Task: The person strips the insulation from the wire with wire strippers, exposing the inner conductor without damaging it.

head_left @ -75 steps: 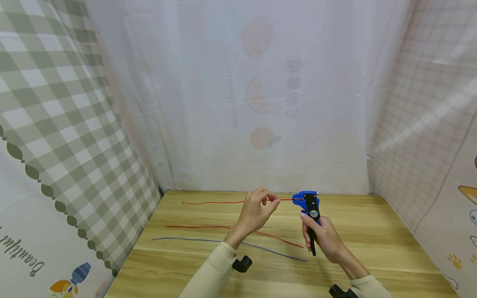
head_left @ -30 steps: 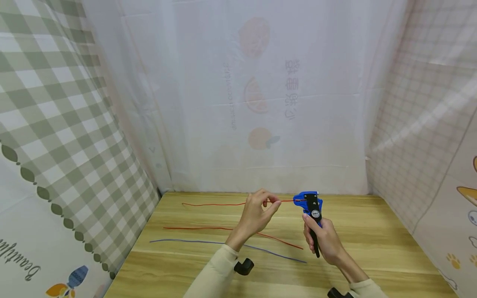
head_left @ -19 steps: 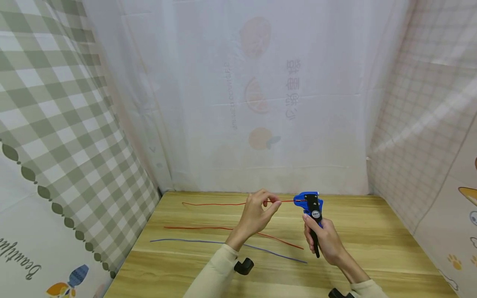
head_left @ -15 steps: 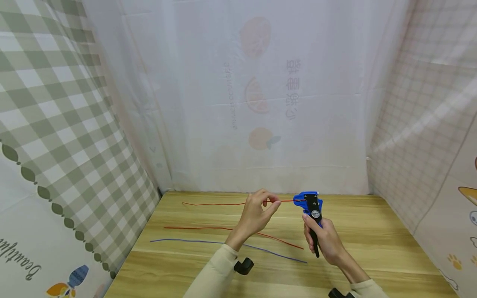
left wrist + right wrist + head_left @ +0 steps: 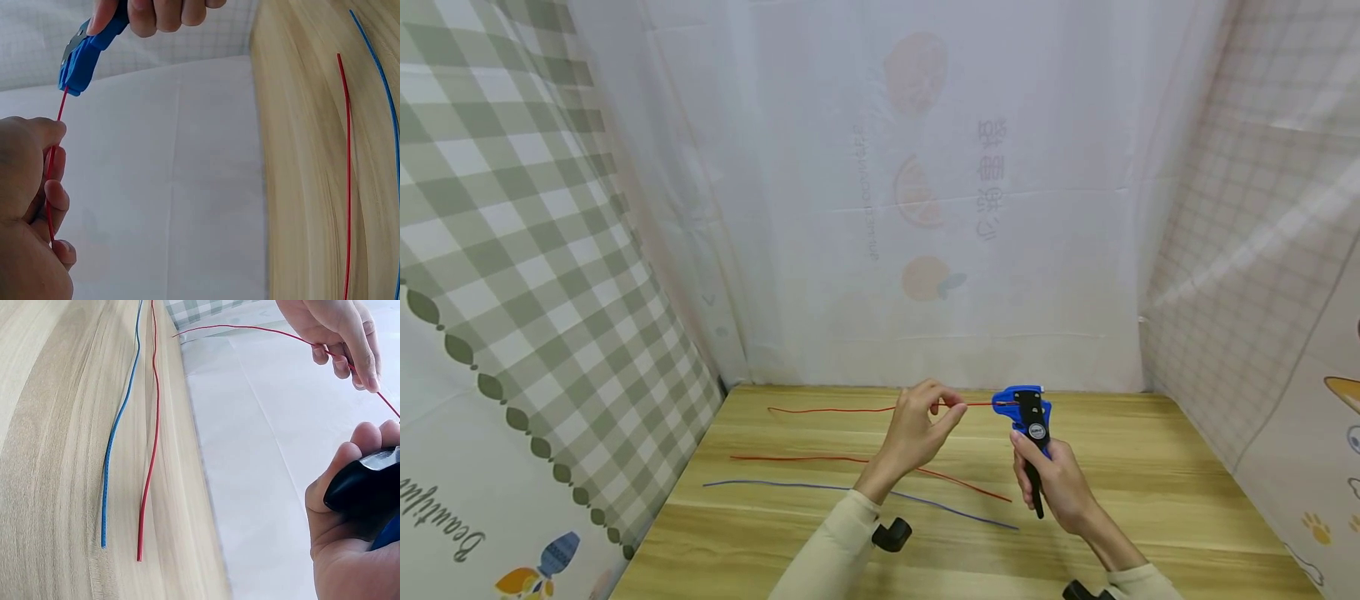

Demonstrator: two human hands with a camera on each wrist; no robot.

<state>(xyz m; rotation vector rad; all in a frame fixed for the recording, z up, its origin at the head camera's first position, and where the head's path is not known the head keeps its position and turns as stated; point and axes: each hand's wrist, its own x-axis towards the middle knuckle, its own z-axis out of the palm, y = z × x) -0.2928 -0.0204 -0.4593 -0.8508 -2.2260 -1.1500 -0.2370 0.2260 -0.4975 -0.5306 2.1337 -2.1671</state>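
Observation:
My left hand (image 5: 917,425) pinches a thin red wire (image 5: 831,410) between thumb and fingers. The wire trails off to the left, and its right end runs into the nose of a blue and black wire stripper (image 5: 1028,408). My right hand (image 5: 1054,483) grips the stripper by its handles, head pointing up and mouth facing left. In the left wrist view a short stretch of red wire (image 5: 62,103) bridges my fingertips and the blue head. Seen from the right wrist, the black handle (image 5: 362,484) lies in my curled fingers.
On the wooden table (image 5: 1150,483) lie a second red wire (image 5: 797,457) and, nearer me, a blue wire (image 5: 775,482), both passing under my left forearm. A white curtain (image 5: 820,250) rises behind the table. Checked cloth (image 5: 550,208) hangs at the left side.
Since the earliest frame, the wire stripper and right hand have shifted slightly right and the red wire's end sits deeper in its nose. Both hands keep their holds; little else differs.

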